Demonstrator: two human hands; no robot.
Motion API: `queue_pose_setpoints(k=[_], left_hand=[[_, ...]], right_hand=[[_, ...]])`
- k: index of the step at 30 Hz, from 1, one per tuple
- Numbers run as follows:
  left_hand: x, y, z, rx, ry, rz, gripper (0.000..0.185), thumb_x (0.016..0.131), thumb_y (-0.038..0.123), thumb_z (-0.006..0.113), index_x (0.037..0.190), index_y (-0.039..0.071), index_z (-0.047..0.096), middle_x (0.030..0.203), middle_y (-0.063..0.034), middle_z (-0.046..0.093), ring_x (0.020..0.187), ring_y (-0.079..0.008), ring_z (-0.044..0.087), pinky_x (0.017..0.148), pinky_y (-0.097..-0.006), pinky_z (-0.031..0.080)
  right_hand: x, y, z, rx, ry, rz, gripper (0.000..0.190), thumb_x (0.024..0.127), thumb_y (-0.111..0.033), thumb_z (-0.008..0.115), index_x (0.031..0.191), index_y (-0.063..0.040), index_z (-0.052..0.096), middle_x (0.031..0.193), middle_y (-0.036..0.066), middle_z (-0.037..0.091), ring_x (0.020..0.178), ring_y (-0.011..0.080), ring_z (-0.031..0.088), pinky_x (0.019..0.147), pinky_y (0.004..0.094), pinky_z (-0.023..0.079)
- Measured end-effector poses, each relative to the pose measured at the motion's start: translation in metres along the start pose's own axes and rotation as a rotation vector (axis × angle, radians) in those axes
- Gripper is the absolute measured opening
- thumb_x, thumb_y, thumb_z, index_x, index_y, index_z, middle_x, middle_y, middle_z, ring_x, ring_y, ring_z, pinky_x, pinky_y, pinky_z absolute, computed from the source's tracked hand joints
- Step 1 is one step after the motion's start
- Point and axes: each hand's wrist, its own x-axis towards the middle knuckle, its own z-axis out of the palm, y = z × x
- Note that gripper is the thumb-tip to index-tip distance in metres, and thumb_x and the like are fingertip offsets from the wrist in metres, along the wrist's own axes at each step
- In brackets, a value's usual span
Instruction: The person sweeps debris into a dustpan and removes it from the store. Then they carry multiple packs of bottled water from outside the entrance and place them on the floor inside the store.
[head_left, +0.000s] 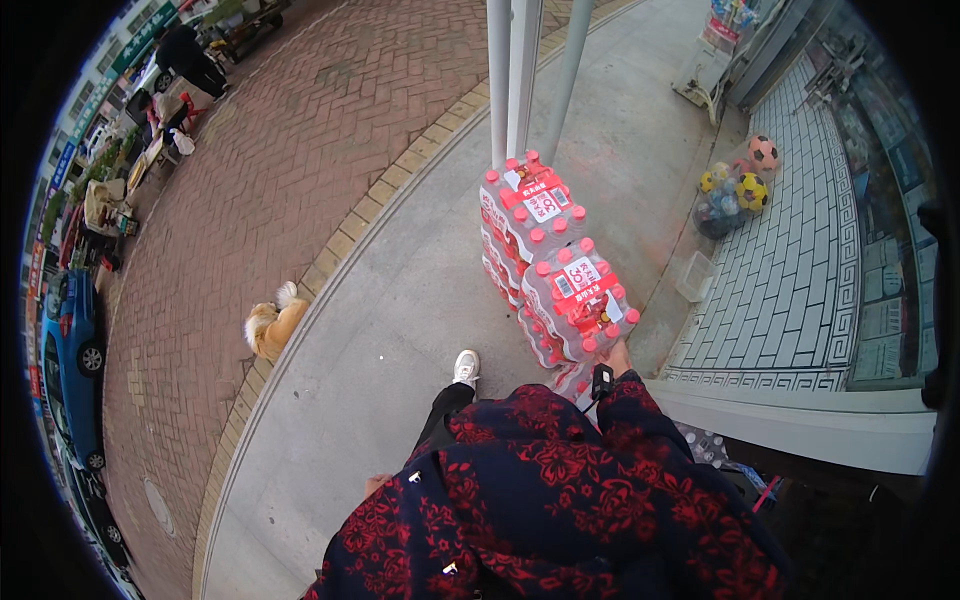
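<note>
Shrink-wrapped packs of clear bottles with red caps stand stacked before me. My right hand (618, 358) is at the near lower corner of the front pack (577, 300); its fingers are mostly hidden, so its grip does not show. Behind that pack rises a second stack (536, 199), beside white metal posts (512, 90). Part of another wrapped pack (572, 381) shows low down by my sleeve. Of my left hand (376, 484), only a small part shows beside my patterned jacket, and its fingers are hidden. A small black device (601, 382) sits on my right wrist.
A dog (276, 327) is at the paving edge on the left. Bagged balls (739, 187) and a clear plastic tub (696, 276) lie by the tiled wall (787, 247). A white sill (810, 424) borders the right side. People and a blue car (73, 360) are farther off.
</note>
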Motion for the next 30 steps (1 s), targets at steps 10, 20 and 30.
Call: queue_pose_setpoints(k=[10, 20, 30], left_hand=[[0.131, 0.28, -0.075, 0.29, -0.045, 0.276, 0.027, 0.078, 0.016, 0.043, 0.093, -0.002, 0.056, 0.066, -0.0104, 0.058, 0.061, -0.0147, 0.055, 0.056, -0.0257, 0.044], [0.102, 0.487, 0.154, 0.62, -0.427, 0.723, 0.034, 0.083, 0.025, 0.039, 0.1, -0.001, 0.052, 0.086, -0.0128, 0.058, 0.081, -0.02, 0.054, 0.073, -0.0304, 0.041], [0.087, 0.544, 0.252, 0.201, -0.659, 0.746, 0.061, 0.085, 0.046, 0.024, 0.115, -0.006, 0.036, 0.12, -0.0157, 0.037, 0.113, -0.0224, 0.033, 0.095, -0.029, 0.021]], right_hand=[[-0.013, 0.027, 0.014, 0.175, 0.185, -0.028, 0.052, 0.075, -0.05, 0.037, 0.105, -0.008, 0.04, 0.096, 0.007, 0.047, 0.08, 0.0181, 0.047, 0.067, 0.03, 0.037], [0.003, 0.008, 0.006, 0.293, 0.182, 0.008, 0.033, 0.079, -0.044, 0.044, 0.075, -0.011, 0.046, 0.055, 0.0, 0.042, 0.041, 0.011, 0.036, 0.038, 0.0243, 0.03], [-0.015, -0.003, -0.001, 0.306, 0.134, 0.009, 0.031, 0.08, -0.038, 0.047, 0.078, -0.007, 0.047, 0.054, 0.003, 0.043, 0.042, 0.0143, 0.042, 0.037, 0.027, 0.033]])
